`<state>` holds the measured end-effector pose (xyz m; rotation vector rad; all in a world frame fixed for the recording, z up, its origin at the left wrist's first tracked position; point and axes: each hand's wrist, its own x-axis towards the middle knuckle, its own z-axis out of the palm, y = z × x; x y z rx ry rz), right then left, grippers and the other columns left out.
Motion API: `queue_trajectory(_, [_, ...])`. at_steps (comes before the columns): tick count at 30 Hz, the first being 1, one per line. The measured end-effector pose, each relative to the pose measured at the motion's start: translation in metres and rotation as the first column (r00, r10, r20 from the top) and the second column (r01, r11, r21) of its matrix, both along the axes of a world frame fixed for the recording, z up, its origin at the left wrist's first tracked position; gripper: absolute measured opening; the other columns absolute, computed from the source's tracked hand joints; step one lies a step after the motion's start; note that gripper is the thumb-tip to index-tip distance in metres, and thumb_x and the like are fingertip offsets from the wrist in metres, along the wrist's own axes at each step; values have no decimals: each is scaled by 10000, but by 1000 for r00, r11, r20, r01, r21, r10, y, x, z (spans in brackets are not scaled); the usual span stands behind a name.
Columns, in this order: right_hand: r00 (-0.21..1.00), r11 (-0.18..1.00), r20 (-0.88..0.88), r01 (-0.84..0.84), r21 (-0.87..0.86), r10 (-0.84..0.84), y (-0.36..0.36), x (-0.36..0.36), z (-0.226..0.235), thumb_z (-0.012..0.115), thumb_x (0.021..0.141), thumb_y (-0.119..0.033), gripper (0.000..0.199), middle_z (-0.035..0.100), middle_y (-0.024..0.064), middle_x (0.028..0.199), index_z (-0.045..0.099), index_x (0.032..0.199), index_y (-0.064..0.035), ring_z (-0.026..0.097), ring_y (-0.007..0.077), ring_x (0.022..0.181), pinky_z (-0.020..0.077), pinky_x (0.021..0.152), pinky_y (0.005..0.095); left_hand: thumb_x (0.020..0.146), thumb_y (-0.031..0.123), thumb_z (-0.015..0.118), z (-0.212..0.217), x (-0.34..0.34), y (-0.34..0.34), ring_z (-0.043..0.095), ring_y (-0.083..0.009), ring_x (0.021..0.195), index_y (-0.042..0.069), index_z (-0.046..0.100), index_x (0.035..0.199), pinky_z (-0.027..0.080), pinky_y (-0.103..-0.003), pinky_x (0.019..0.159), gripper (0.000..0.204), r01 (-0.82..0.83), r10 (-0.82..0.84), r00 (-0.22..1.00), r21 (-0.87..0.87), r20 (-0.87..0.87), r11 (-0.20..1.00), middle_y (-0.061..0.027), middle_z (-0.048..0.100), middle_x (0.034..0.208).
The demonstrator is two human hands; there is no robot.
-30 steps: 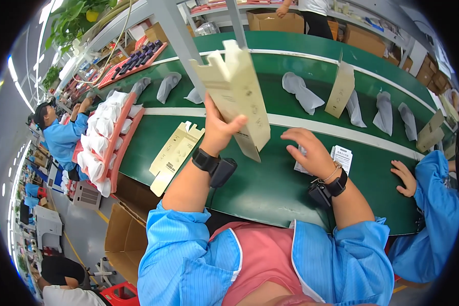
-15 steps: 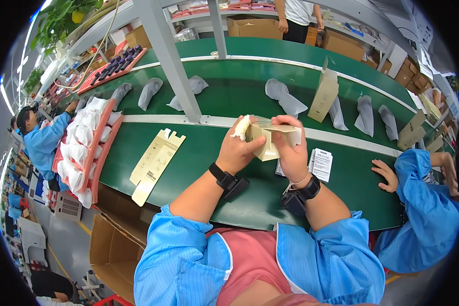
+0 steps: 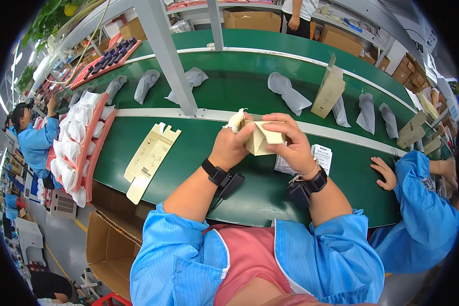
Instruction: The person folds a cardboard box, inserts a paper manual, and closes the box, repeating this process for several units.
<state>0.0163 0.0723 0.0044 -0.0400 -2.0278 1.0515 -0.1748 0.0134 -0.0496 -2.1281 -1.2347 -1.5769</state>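
Between both hands, over the near side of the green bench, is a small cream cardboard box (image 3: 259, 145). Its end toward me shows creased flaps angled inward. My left hand (image 3: 230, 147) grips the box's left side, with the thumb along its edge and a whitish wrap (image 3: 235, 121) around one finger. On the other side my right hand (image 3: 297, 148) holds it, fingers over the top and thumb at the near end. Printed leaflets (image 3: 321, 160) lie under and beside the right wrist. A flattened cream carton (image 3: 152, 159) rests on the bench to the left.
Grey-wrapped items (image 3: 288, 94) and an upright cream box (image 3: 329, 93) stand along the green belt beyond a metal rail. A grey post (image 3: 169, 61) rises ahead. Pink trays (image 3: 93, 148) of white-wrapped pieces are stacked left. A co-worker's hand (image 3: 383, 173) rests at right.
The box has turned slightly in my hands, and the flaps at its near end have folded further inward. My right fingers have shifted over its top.
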Motion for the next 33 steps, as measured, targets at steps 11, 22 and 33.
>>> queue_trajectory(11, [963,966,79,257,25,-258,-4,-1,16,690,789,-45,317,636,127,1142,660,1104,-41,598,246,1069,469,914,336,548,60,815,8,-4,-4,589,-356,991,234,483,1241,526,-425,754,788,-134,127,975,-26,-184,991,-126,574,1154])
queue_trajectory(22, [966,950,47,241,198,-255,-6,-3,14,751,716,-50,513,604,138,1193,585,1202,-54,557,283,1132,449,949,363,551,65,818,7,-8,-1,570,-383,1012,194,416,1308,517,-439,801,866,-96,94,990,-13,-102,995,-124,550,1191])
queue_trajectory(33, [967,758,-19,212,617,-255,10,20,-8,789,608,-13,762,449,123,1318,477,1294,-122,459,314,1239,403,1019,401,750,73,758,12,-11,3,539,-282,1142,142,119,1475,469,-412,933,969,500,16,562,-354,827,791,-164,493,1294])
